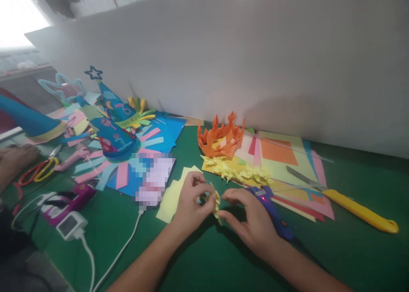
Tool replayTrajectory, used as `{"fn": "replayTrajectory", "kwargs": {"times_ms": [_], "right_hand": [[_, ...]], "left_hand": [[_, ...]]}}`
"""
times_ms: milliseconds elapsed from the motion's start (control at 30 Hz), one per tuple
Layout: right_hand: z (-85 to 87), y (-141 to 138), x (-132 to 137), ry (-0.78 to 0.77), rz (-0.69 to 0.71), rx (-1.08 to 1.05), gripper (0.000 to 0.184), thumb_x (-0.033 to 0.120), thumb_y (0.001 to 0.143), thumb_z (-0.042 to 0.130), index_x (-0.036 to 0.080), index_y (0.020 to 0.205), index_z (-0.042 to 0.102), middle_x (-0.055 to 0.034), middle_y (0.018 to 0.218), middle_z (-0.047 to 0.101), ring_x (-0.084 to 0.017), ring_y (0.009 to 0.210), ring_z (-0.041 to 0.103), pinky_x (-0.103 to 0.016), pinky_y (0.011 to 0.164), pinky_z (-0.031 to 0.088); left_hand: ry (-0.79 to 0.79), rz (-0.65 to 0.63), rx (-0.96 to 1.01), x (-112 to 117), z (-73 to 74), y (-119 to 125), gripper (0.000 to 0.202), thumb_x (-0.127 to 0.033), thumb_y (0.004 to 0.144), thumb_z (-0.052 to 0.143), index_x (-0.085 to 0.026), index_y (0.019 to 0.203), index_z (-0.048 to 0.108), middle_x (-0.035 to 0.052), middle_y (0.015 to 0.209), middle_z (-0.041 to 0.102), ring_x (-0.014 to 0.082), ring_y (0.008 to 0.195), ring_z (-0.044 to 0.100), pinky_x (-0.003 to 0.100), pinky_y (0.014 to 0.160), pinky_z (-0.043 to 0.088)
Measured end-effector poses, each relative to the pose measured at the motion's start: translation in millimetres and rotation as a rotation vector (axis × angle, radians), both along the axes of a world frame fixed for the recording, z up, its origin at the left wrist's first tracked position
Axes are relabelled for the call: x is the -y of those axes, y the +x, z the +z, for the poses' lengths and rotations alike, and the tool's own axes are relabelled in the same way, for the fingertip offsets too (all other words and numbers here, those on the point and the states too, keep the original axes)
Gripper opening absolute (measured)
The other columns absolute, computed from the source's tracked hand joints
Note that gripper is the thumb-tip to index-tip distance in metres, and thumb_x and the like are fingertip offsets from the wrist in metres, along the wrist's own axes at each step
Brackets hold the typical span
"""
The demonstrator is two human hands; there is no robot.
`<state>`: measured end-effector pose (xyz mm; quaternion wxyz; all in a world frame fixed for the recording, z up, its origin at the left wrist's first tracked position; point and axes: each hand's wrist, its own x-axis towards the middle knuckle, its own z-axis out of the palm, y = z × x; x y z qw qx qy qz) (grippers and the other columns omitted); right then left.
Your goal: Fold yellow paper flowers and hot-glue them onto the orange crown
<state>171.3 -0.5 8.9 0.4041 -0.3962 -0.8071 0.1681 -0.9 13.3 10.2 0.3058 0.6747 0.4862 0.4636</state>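
Observation:
My left hand (191, 202) and my right hand (251, 219) meet over the green table (351, 249), both pinching one small folded piece of yellow paper (216, 203) between their fingertips. Pale yellow paper squares (172, 196) lie just under and left of my left hand. A row of finished yellow folded pieces (238, 170) lies beyond my hands. Behind that row sits an orange paper crown (220, 138). A blue glue gun (271, 209) with a small red light lies under my right hand.
Coloured paper sheets (287, 155) and a yellow-handled knife (354, 206) lie at the right. Blue decorated paper cones (115, 132), scissors (40, 168), a pink device (70, 198) and a white charger (68, 226) with cable lie at the left. Another person's hand (15, 157) rests at the far left. A white wall backs the table.

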Motion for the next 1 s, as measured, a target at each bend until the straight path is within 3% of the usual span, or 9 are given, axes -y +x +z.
{"fn": "replayTrajectory", "kwargs": {"times_ms": [100, 233, 333, 433, 567, 700, 1000], "right_hand": [[-5.3, -5.0, 6.4, -0.194, -0.022, -0.212, 0.033, 0.041, 0.08, 0.062, 0.023, 0.102, 0.045, -0.0051, 0.091, 0.059, -0.015, 0.071, 0.057, -0.029, 0.066, 0.05], [-9.1, -16.3, 13.4, -0.575, 0.167, -0.476, 0.041, 0.05, 0.075, 0.065, 0.024, 0.1, 0.044, -0.0033, 0.091, 0.056, -0.014, 0.075, 0.056, -0.027, 0.066, 0.05], [-7.4, -22.0, 13.8, -0.841, 0.314, -0.663, 0.051, 0.06, 0.071, 0.062, 0.022, 0.101, 0.047, -0.0043, 0.089, 0.055, -0.015, 0.074, 0.056, -0.027, 0.064, 0.049], [-3.8, -23.3, 12.1, -1.027, 0.344, -0.809, 0.051, 0.06, 0.073, 0.06, 0.021, 0.104, 0.05, -0.0052, 0.087, 0.056, -0.015, 0.075, 0.056, -0.029, 0.067, 0.048], [2.4, -23.5, 11.5, -1.185, 0.306, -0.968, 0.044, 0.05, 0.072, 0.068, 0.021, 0.1, 0.052, -0.0034, 0.084, 0.058, -0.013, 0.071, 0.055, -0.026, 0.067, 0.046], [5.6, -24.3, 12.6, -1.23, 0.279, -1.059, 0.042, 0.041, 0.067, 0.075, 0.022, 0.097, 0.053, 0.0014, 0.075, 0.056, -0.01, 0.063, 0.052, -0.023, 0.061, 0.044], [7.8, -20.5, 13.2, -1.28, 0.334, -1.132, 0.031, 0.03, 0.071, 0.075, 0.019, 0.091, 0.054, 0.0051, 0.062, 0.052, -0.006, 0.054, 0.045, -0.018, 0.052, 0.037]], "left_hand": [[-0.207, 0.082, 0.358, -2.6, 0.7, 0.4, 0.014, -0.022, 0.077, 0.054, -0.017, 0.064, 0.052, 0.0018, 0.084, 0.04, 0.0118, 0.074, 0.046, 0.023, 0.061, 0.042], [-0.483, 0.044, 0.775, 0.6, 0.3, 7.6, 0.015, -0.03, 0.075, 0.06, -0.019, 0.075, 0.049, -0.0035, 0.07, 0.043, 0.0073, 0.06, 0.044, 0.019, 0.056, 0.041], [-0.638, -0.007, 0.907, 6.2, 0.0, 14.6, 0.024, -0.037, 0.072, 0.064, -0.02, 0.077, 0.047, -0.007, 0.06, 0.041, 0.005, 0.047, 0.04, 0.017, 0.044, 0.036], [-0.714, -0.068, 0.891, 10.4, -0.2, 17.9, 0.026, -0.043, 0.076, 0.06, -0.022, 0.078, 0.045, -0.0095, 0.051, 0.037, 0.0052, 0.035, 0.034, 0.018, 0.034, 0.033], [-0.538, -0.069, 0.734, 13.6, 0.7, 17.8, 0.023, -0.04, 0.078, 0.059, -0.02, 0.073, 0.05, -0.0049, 0.065, 0.044, 0.005, 0.041, 0.042, 0.021, 0.037, 0.038], [-0.308, -0.058, 0.544, 16.0, 1.4, 17.1, 0.019, -0.036, 0.078, 0.06, -0.019, 0.071, 0.055, 0.0003, 0.084, 0.047, 0.0067, 0.054, 0.05, 0.024, 0.048, 0.044], [-0.062, -0.207, 0.317, 12.2, 1.1, 5.7, 0.008, -0.012, 0.075, 0.056, -0.018, 0.072, 0.052, 0.0002, 0.079, 0.042, 0.0111, 0.07, 0.046, 0.022, 0.059, 0.04]]}}
